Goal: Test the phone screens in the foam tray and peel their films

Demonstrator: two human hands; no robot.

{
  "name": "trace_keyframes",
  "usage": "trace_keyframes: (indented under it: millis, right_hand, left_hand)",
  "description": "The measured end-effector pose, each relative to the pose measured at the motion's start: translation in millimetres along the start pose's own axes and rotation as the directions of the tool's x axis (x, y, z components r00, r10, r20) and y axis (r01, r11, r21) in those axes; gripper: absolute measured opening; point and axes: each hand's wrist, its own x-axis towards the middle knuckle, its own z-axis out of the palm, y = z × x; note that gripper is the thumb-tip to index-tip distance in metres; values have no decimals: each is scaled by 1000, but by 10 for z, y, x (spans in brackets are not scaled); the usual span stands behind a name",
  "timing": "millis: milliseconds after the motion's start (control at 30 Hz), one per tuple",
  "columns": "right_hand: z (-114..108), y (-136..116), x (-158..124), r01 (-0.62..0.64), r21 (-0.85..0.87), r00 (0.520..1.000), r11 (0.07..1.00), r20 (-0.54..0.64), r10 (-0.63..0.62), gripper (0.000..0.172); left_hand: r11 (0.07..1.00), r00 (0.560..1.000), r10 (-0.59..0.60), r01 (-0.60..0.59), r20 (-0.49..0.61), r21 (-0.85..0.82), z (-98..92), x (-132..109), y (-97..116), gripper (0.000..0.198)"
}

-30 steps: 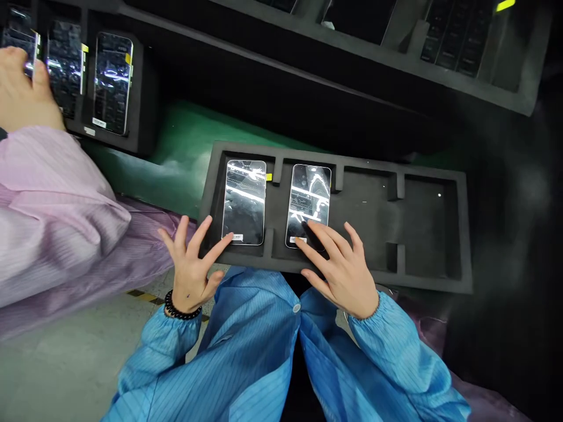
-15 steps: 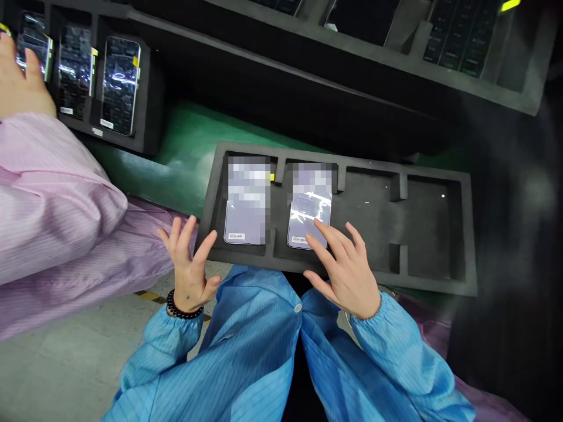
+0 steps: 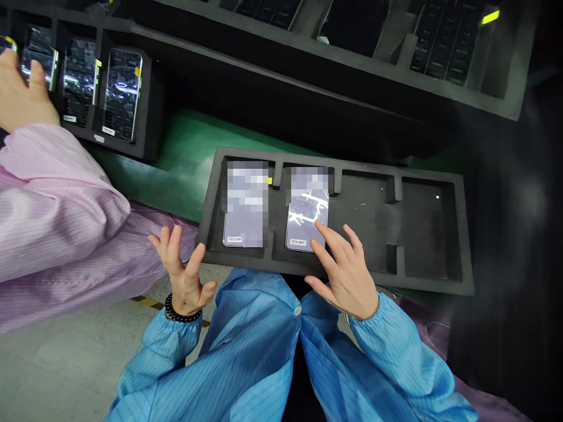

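A black foam tray point(image 3: 334, 274) lies across in front of me, with two phones in its left compartments. The phone on the left point(image 3: 244, 225) has a white label at its bottom and a yellow tab at its right side. Over the lower right part of the other phone point(image 3: 301, 225), my right hand point(image 3: 345, 266) spreads its fingers, the fingertips at the screen; whether they press on it I cannot tell. My left hand point(image 3: 187, 278), a black beaded bracelet at its wrist, is raised with fingers apart by the tray's lower left corner, holding nothing.
At the left, a co-worker's hand point(image 3: 26, 94) in a pink sleeve is over another foam tray point(image 3: 152, 117) with several phones. A larger foam tray point(image 3: 461, 94) with dark devices spans the top. Green surface point(image 3: 189, 140) shows between the trays.
My left hand has moved slightly left and down, away from the tray. My right hand stays at the same phone. The view has shifted a little.
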Motion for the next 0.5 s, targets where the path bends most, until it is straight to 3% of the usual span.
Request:
trace_keyframes:
  millis: [167,400,500]
  right_hand:
    - [-17,-17,23,19,-55,995,998,102,-14,47]
    - [1,6,1,10,-28,1000,1000,20,-10,63]
    - [-13,-3,18,12,-50,997,999,74,-8,54]
  left_hand:
    - [1000,985,-15,11,172,23,12,22,17,61]
    - [1000,1000,-6,6,-9,-14,30,-25,-26,66]
    - [1000,996,-13,13,87,10,30,-16,-19,61]
